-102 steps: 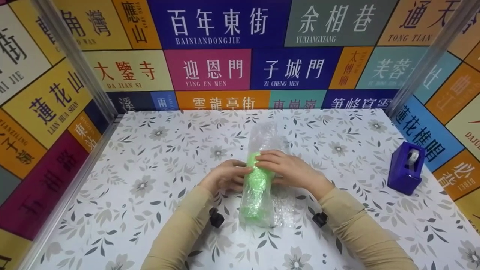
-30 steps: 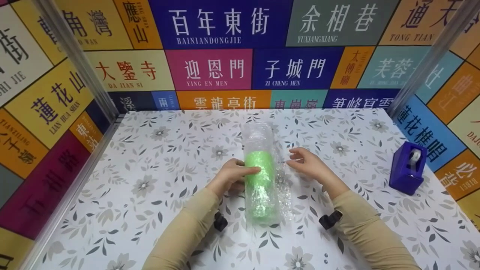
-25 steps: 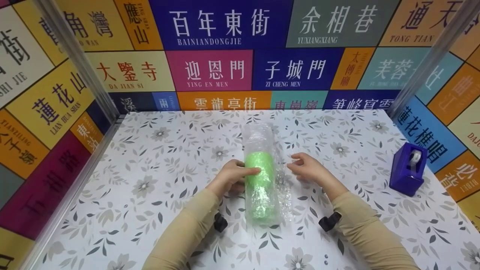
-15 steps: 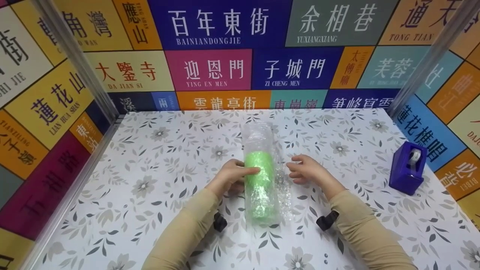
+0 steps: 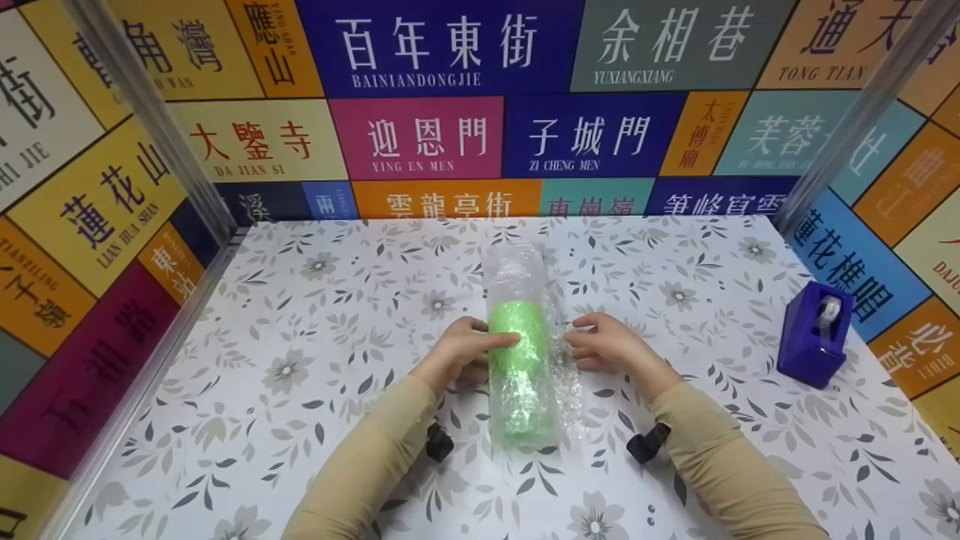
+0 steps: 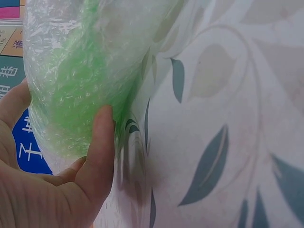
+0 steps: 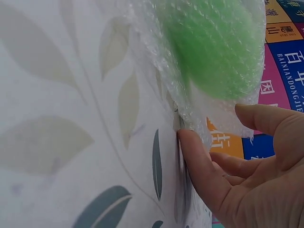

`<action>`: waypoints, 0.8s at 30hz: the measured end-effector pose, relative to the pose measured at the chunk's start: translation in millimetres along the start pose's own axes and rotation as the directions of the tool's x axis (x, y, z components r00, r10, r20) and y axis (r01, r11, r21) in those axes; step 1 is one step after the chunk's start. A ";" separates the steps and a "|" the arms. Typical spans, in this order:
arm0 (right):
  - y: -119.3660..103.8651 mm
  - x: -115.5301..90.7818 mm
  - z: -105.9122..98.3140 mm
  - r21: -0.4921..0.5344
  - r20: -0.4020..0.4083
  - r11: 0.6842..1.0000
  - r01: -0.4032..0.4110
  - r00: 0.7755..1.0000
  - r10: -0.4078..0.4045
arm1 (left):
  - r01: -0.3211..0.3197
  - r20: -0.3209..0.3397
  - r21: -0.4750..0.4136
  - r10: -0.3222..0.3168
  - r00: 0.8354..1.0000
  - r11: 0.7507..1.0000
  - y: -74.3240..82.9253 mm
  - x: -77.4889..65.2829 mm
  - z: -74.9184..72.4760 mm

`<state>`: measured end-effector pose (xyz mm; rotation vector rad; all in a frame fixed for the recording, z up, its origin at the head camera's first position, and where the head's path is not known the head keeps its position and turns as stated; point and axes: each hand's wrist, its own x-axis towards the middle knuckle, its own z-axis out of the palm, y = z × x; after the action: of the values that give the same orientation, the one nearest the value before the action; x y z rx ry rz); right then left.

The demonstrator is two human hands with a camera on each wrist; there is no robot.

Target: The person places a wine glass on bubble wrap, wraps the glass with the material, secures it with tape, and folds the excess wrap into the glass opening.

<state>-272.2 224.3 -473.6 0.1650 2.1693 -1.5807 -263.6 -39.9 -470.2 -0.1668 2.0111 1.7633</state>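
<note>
A bright green cylinder (image 5: 519,330) lies on the table inside a sleeve of clear bubble wrap (image 5: 516,270), its exact kind blurred by the wrap. My left hand (image 5: 459,351) grips the bundle from the left, thumb on top and the other fingers low along its side. In the left wrist view, that hand (image 6: 61,190) is against the bubble wrap (image 6: 57,71). To the right, my right hand (image 5: 611,343) is at the loose flap of wrap, fingers relaxed. The right wrist view has a fingertip of the right hand (image 7: 256,175) touching the wrap's edge (image 7: 185,114) near the table.
A purple tape dispenser (image 5: 814,337) with a clear roll stands at the table's right side. Panels printed with colourful signs (image 5: 427,139) wall in the back and both sides. The table (image 5: 330,435) has a leaf-and-flower cover.
My right hand, earlier on top of the bundle, moved off to the right and has now come back left to the loose flap. My left hand keeps its grip.
</note>
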 end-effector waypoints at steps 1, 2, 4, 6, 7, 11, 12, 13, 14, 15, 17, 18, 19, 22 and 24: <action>0.0 0.2 0.4 0.002 0.000 1.000 0.001 1.000 -0.001 | 0.006 0.000 -0.003 -0.006 1.000 1.000 0.0 0.6 0.1; 0.1 0.5 0.8 0.003 0.000 1.000 0.001 1.000 -0.001 | 0.008 -0.001 -0.005 -0.008 1.000 1.000 0.0 1.3 0.3; 0.0 0.9 1.5 -0.013 -0.002 1.000 0.001 1.000 -0.001 | 0.007 -0.003 -0.009 -0.007 1.000 1.000 -0.1 1.9 0.6; -0.1 1.3 2.7 -0.023 -0.007 1.000 0.001 1.000 -0.001 | 0.008 -0.001 -0.026 -0.008 1.000 1.000 -0.3 1.5 0.7; 0.3 1.5 3.6 -0.029 -0.009 1.000 0.004 1.000 -0.004 | 0.004 -0.003 -0.025 -0.004 1.000 1.000 -0.4 1.4 0.6; 2.6 3.6 7.3 -0.048 -0.026 0.999 0.010 1.000 -0.011 | -0.001 -0.008 -0.021 0.001 1.000 1.000 -0.6 0.6 0.7; 3.3 4.3 8.1 -0.054 -0.031 0.999 0.010 0.999 -0.012 | -0.003 -0.008 -0.019 0.003 1.000 1.000 -0.8 0.4 0.8; 4.1 4.9 8.8 -0.060 -0.037 0.998 0.010 0.999 -0.012 | -0.007 -0.008 -0.015 0.007 1.000 1.000 -1.1 0.5 0.8; 4.8 5.6 9.5 -0.061 -0.042 0.998 0.011 0.999 -0.014 | -0.006 -0.005 -0.019 0.006 1.000 1.000 -1.2 0.3 0.8; 5.5 6.2 10.0 -0.061 -0.045 0.998 0.015 0.999 -0.018 | -0.007 -0.004 -0.020 0.007 1.000 1.000 -1.4 0.3 0.8; 6.7 7.3 11.1 -0.059 -0.051 0.998 0.026 0.998 -0.029 | -0.010 -0.002 -0.025 0.009 1.000 1.000 -1.5 -0.4 0.7; 7.1 7.6 11.6 -0.055 -0.054 0.998 0.032 0.998 -0.035 | -0.010 0.000 -0.032 0.010 1.000 0.999 -1.7 -0.8 0.6; 7.4 7.9 12.0 -0.052 -0.056 0.998 0.038 0.998 -0.041 | -0.010 0.001 -0.037 0.010 1.000 0.999 -1.8 -1.2 0.5; 7.8 8.6 13.2 -0.046 -0.063 0.997 0.056 0.996 -0.059 | -0.009 0.002 -0.046 0.009 1.000 0.999 -2.3 -2.3 0.3; 8.1 8.8 13.8 -0.042 -0.068 0.997 0.064 0.995 -0.067 | -0.006 0.004 -0.050 0.007 1.000 0.999 -2.7 -2.3 0.3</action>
<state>-273.3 212.8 -487.8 0.1397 2.2789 -1.5879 -260.4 -40.6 -471.7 -0.1726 1.9677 1.8177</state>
